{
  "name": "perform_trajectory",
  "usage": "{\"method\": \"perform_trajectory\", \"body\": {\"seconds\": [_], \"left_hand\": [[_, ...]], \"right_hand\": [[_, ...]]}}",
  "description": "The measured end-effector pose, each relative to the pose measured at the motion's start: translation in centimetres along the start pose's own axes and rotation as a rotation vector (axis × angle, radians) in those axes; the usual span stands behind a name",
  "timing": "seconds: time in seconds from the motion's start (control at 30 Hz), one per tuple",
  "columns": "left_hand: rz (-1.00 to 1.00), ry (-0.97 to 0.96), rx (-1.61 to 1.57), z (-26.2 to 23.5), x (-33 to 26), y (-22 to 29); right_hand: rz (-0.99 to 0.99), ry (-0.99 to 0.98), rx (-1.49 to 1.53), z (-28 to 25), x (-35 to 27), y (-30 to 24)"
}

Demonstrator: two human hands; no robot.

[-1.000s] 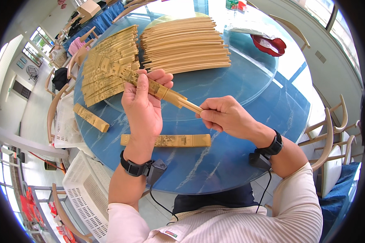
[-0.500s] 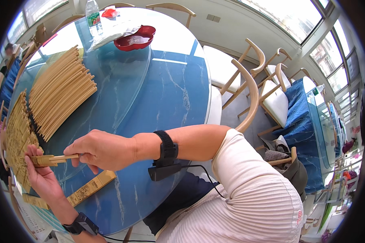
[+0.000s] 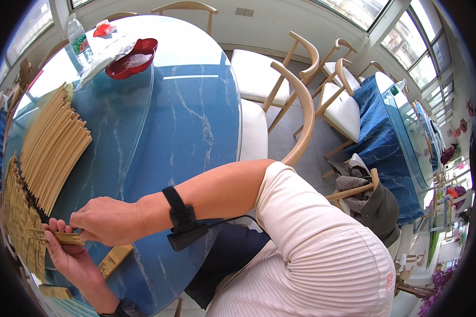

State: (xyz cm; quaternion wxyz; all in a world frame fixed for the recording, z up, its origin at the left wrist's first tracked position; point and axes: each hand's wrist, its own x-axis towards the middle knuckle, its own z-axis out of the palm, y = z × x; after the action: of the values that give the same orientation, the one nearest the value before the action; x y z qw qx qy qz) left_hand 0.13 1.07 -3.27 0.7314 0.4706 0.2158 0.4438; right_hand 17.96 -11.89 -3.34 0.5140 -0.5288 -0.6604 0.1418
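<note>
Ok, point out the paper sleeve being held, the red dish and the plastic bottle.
paper sleeve (image 3: 63, 237), head view, on the tan strip showing between both hands.
red dish (image 3: 134, 59), head view, on its inner face near the middle.
plastic bottle (image 3: 78, 38), head view, on its body.

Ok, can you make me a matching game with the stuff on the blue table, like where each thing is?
Things:
1. shallow red bowl
2. clear plastic water bottle
3. thin tan paper sleeve
4. loose pile of pale wooden chopsticks

Places:
A. pinched between the left hand and the right hand
B. fanned out on the left part of the round blue marbled table
C. standing at the table's far edge, left of the bowl
D. at the far side, beside crumpled clear plastic

Pairs: 1-D, 2-C, 3-A, 4-B
</note>
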Motion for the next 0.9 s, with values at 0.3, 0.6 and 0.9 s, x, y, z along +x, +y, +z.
{"method": "perform_trajectory", "body": {"seconds": [0.3, 0.6, 0.9], "left_hand": [[0.101, 0.005, 0.128, 4.1, -1.6, -0.6], [0.254, -0.099, 0.452, 4.7, -2.5, -0.7], [0.208, -0.133, 0.217, 4.5, -2.4, 1.0]], "right_hand": [[0.411, -0.157, 0.537, -3.4, -0.5, -2.2], [0.489, -0.061, 0.516, -2.9, 0.8, -1.9], [0.460, -0.111, 0.371, -3.0, 1.1, -3.4]]}}
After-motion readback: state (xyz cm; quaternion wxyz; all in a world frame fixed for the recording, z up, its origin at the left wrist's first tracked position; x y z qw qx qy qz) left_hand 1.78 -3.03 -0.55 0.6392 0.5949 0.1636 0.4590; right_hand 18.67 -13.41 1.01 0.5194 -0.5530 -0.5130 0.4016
